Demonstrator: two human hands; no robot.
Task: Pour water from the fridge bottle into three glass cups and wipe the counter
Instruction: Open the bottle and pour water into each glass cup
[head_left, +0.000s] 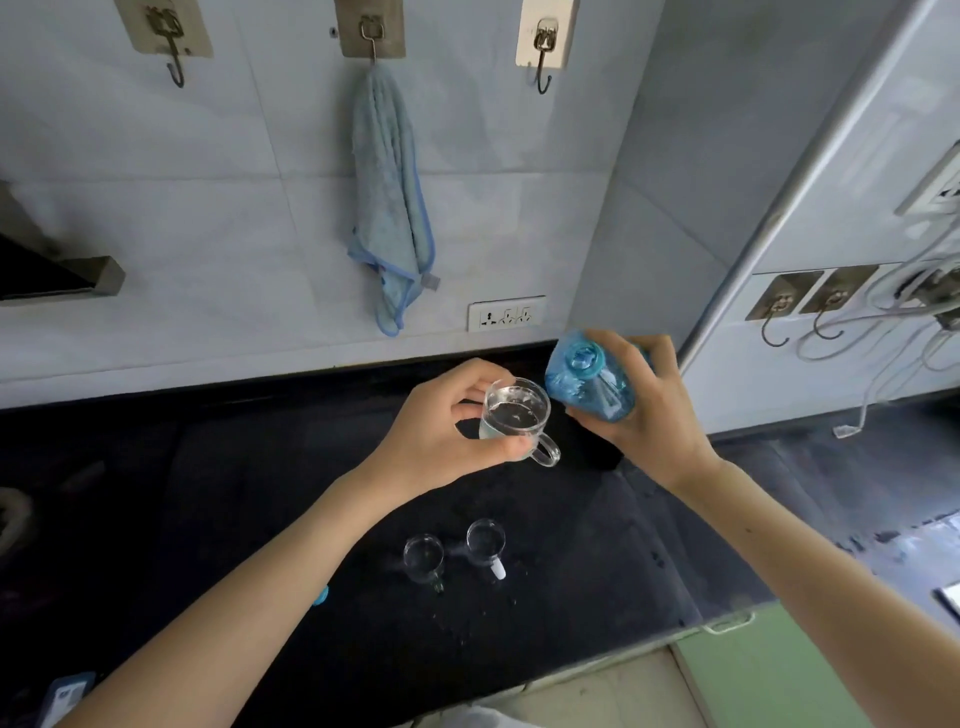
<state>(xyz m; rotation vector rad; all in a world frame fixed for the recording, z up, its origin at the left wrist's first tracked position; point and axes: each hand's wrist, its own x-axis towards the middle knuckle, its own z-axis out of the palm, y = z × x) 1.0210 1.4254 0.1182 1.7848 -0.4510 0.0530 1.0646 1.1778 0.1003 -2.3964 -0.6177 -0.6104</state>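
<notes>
A glass cup (515, 413) is held above the dark surface (249, 499) by the left hand (447, 431). The fingers (475, 387) are curled over the far side of the rim and the thumb is laid along the near side, so the cup is pinched between them; its clear handle juts out to the right, beyond the thumb. Water is seen inside it, filling a good part of the cup.

Just beside it, to the right, a blue bottle (589, 382) is gripped by the right hand (647, 415). The bottle is tilted, with its open mouth turned toward the camera and sitting close to the cup's rim. The fingers are wrapped round the body from the far side and the thumb is pressed against the near lower side (whether water is leaving the mouth cannot be told).

Two more glass cups are stood on the surface nearer the person, close together but apart: one on the left (423, 557), one on the right (485, 543), each with its handle pointing toward the near edge. Small drops of water are scattered on the surface around them.

A light blue cloth (389, 208) is hung from the middle hook (370, 31) on the tiled wall, above a white socket strip (506, 314).
</notes>
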